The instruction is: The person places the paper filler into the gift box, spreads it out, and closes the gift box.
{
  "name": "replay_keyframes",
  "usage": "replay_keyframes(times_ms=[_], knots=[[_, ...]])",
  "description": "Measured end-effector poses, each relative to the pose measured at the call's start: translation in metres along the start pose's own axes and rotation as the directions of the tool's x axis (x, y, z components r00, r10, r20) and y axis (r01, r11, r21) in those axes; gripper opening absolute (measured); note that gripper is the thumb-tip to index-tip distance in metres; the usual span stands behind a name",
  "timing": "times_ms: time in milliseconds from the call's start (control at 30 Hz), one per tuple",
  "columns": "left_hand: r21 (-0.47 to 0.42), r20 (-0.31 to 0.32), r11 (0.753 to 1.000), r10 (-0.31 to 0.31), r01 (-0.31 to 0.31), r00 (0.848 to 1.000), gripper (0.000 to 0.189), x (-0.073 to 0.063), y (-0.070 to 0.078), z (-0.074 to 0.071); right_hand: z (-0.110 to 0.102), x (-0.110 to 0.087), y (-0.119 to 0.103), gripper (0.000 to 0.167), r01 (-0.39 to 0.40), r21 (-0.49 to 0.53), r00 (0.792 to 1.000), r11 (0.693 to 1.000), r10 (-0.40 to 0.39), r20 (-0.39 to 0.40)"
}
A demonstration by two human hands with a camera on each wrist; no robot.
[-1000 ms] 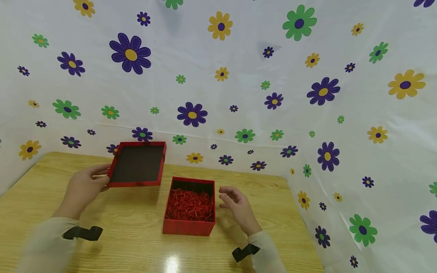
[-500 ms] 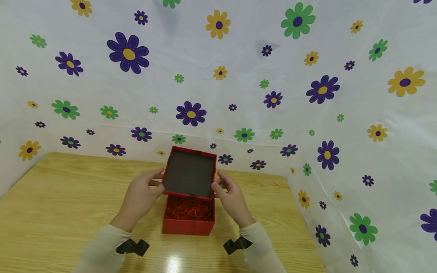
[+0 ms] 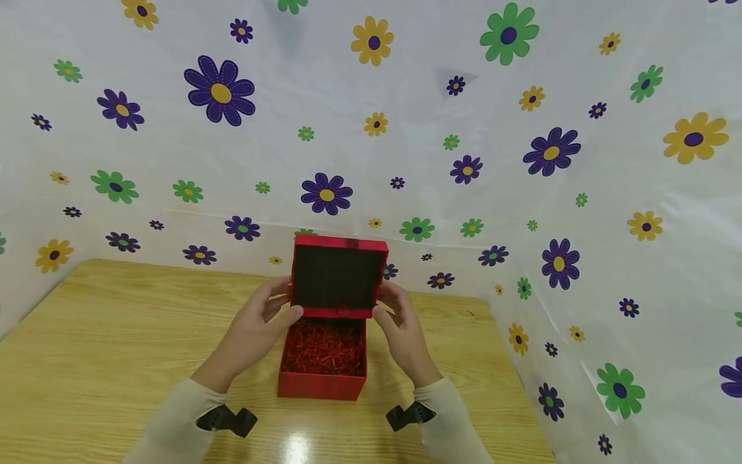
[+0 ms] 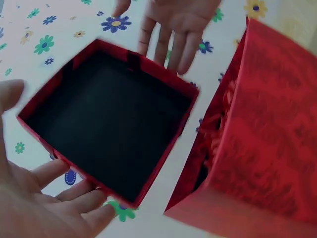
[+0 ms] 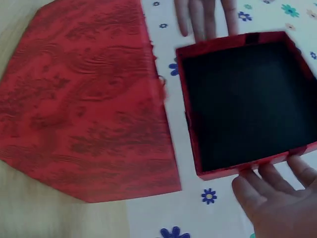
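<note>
Both hands hold a red box lid (image 3: pixel 336 277) by its opposite sides, its black inside turned toward me and tilted up. My left hand (image 3: pixel 254 332) grips the left side, the thumb near the lower corner. On the other side my right hand (image 3: pixel 407 335) grips it the same way. Just below and in front of the lid, the red box (image 3: pixel 321 386) stands on the table, with red shredded paper (image 3: pixel 324 348) inside. The lid hides the box's far edge. A dark pattern covers the box's outer wall (image 5: pixel 84 99) in the right wrist view.
The light wooden table (image 3: pixel 116 322) reaches back to a white flowered sheet (image 3: pixel 348 84), which also hangs along the right side. Black straps with small cameras sit on the left wrist (image 3: pixel 226 420) and the right wrist (image 3: pixel 410 415).
The left hand has brought the lid from the left to above the box's far edge. The right hand has taken hold of its right side, and the lid has tipped more upright.
</note>
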State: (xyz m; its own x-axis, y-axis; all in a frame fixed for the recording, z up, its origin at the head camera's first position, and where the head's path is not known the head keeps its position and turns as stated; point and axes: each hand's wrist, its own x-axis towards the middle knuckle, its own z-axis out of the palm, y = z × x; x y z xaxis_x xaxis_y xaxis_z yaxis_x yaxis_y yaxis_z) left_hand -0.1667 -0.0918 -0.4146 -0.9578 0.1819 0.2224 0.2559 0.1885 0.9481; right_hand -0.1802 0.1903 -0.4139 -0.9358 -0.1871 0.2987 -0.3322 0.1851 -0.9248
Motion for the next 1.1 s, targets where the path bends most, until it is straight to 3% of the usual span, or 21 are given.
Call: replay_keyframes(times_ms=[100, 200, 367, 500, 667, 800, 1100], knots=[[-0.120, 0.018, 0.992, 0.026, -0.023, 0.999, 0.052, -0.004, 0.000, 0.003, -0.002, -0.005, 0.004, 0.040, 0.043, 0.085, 0.998, 0.995, -0.047, 0.046], [-0.171, -0.013, 0.984, 0.056, -0.058, 0.998, 0.048, -0.007, -0.002, 0.008, -0.001, -0.010, 0.008, 0.047, 0.052, 0.144, 0.995, 0.988, -0.063, 0.071], [-0.111, -0.031, 0.990, 0.089, -0.092, 0.996, 0.058, -0.015, -0.011, 0.006, -0.001, -0.022, 0.017, 0.048, 0.099, 0.126, 0.992, 0.987, -0.108, 0.071], [-0.034, 0.073, 0.992, 0.126, -0.124, 0.989, 0.079, -0.024, -0.029, -0.001, -0.005, -0.035, 0.033, 0.058, 0.185, 0.120, 0.973, 0.975, -0.199, 0.119], [0.055, 0.174, 0.994, 0.084, -0.095, 0.981, 0.087, -0.036, -0.052, -0.002, -0.007, -0.046, 0.057, 0.071, 0.266, 0.099, 0.934, 0.959, -0.282, 0.219], [0.052, 0.203, 0.995, 0.077, -0.089, 0.976, 0.090, -0.041, -0.065, 0.001, -0.003, -0.050, 0.068, 0.070, 0.264, 0.102, 0.929, 0.959, -0.281, 0.241], [0.028, 0.216, 0.995, 0.089, -0.098, 0.972, 0.087, -0.044, -0.081, 0.005, -0.001, -0.055, 0.076, 0.068, 0.207, 0.120, 0.939, 0.971, -0.232, 0.256]])
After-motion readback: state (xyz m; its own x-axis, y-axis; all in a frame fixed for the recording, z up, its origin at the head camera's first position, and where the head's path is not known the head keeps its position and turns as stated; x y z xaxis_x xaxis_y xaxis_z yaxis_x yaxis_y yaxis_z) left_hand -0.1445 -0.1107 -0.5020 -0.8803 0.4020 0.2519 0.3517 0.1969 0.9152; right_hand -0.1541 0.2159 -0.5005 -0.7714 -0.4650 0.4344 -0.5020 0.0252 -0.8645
